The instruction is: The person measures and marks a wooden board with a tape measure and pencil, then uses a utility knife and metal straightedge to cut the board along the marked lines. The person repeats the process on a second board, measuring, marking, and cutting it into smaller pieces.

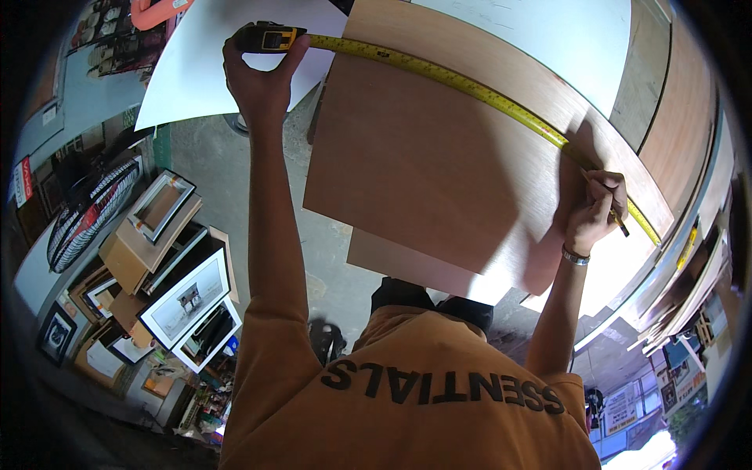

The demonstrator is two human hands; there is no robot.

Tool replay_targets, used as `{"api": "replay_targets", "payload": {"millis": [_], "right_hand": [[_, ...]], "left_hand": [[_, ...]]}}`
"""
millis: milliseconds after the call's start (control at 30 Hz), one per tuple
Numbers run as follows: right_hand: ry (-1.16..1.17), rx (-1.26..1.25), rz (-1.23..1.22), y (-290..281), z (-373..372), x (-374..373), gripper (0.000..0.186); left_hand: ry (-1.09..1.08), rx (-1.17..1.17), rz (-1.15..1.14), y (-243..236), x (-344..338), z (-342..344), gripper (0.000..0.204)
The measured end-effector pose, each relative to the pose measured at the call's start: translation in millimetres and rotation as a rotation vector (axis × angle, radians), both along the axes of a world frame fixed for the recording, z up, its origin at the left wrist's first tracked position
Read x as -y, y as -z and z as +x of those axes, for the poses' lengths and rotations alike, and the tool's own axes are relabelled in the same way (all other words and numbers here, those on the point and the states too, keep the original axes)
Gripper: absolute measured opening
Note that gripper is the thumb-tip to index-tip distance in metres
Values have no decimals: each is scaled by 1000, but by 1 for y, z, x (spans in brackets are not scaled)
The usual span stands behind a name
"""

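My left hand (262,92) grips the black and yellow case of a tape measure (276,39) just past the left edge of a brown plywood sheet (415,149). From the case the yellow blade (470,88) runs out across the sheet toward the right. Near the blade's far right end, my right hand (597,210) is closed around a thin pencil (621,224) and rests over the blade. A metal-banded watch or bracelet (576,256) circles that wrist. The pencil's tip is hard to make out under the fingers.
White sheets (540,31) lie beyond the plywood, and another white sheet (211,63) is at left. Picture frames (188,298) and boxes are stacked on the left, beside a fan (94,215). Long boards (677,110) lie along the right.
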State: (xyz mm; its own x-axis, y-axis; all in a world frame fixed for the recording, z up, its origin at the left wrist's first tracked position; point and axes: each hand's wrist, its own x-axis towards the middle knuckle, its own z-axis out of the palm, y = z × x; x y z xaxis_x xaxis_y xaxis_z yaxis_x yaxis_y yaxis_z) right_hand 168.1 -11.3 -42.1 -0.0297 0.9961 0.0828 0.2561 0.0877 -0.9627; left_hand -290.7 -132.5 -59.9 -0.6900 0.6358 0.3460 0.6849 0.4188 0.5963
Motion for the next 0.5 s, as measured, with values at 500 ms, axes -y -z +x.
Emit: {"api": "replay_targets", "payload": {"millis": [500], "right_hand": [[107, -320, 47, -11, -11, 3, 8]], "left_hand": [[29, -104, 70, -12, -38, 213, 73]]}}
